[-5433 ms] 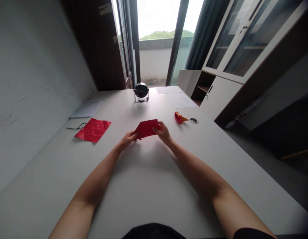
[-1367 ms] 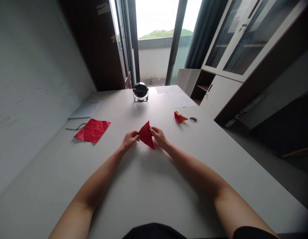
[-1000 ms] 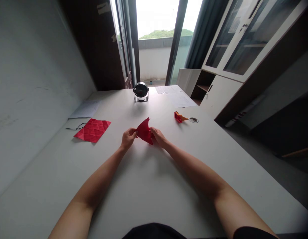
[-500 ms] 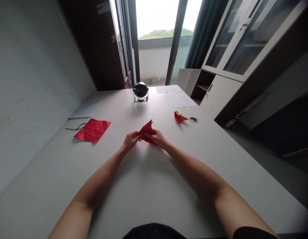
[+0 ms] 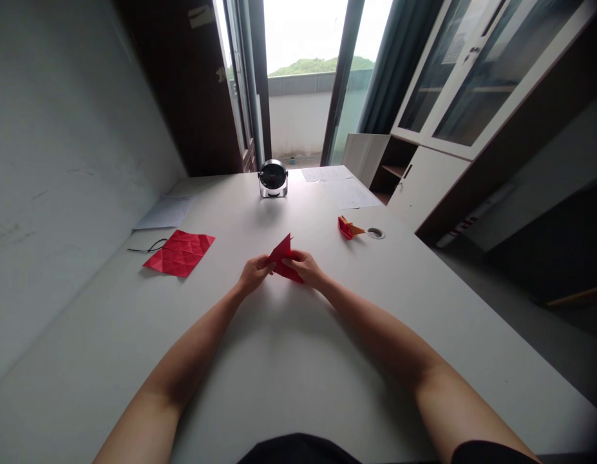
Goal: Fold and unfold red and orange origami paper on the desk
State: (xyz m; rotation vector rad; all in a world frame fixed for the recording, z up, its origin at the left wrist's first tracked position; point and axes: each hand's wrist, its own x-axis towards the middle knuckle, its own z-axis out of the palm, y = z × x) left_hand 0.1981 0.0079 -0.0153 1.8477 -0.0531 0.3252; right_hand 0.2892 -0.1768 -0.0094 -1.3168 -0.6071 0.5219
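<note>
Both my hands pinch a folded red paper (image 5: 283,254) just above the white table (image 5: 288,361), near its middle. The paper is a pointed triangular shape with its tip up. My left hand (image 5: 253,273) grips its left corner with fingers closed. My right hand (image 5: 305,268) covers its lower right part, fingers pressed onto the fold. Part of the paper is hidden under my right fingers.
A creased red paper sheet (image 5: 180,252) lies flat at the left, beside a black cord (image 5: 146,247) and white papers (image 5: 165,212). A small red-orange folded figure (image 5: 348,227) sits right of centre near a cable hole (image 5: 375,233). A round black device (image 5: 273,178) and more sheets (image 5: 344,189) lie at the far end.
The red paper went from a broad flat shape to a narrow pointed triangle. Over the last second my hands turned and lowered it slightly, my right fingers closing over its lower part.
</note>
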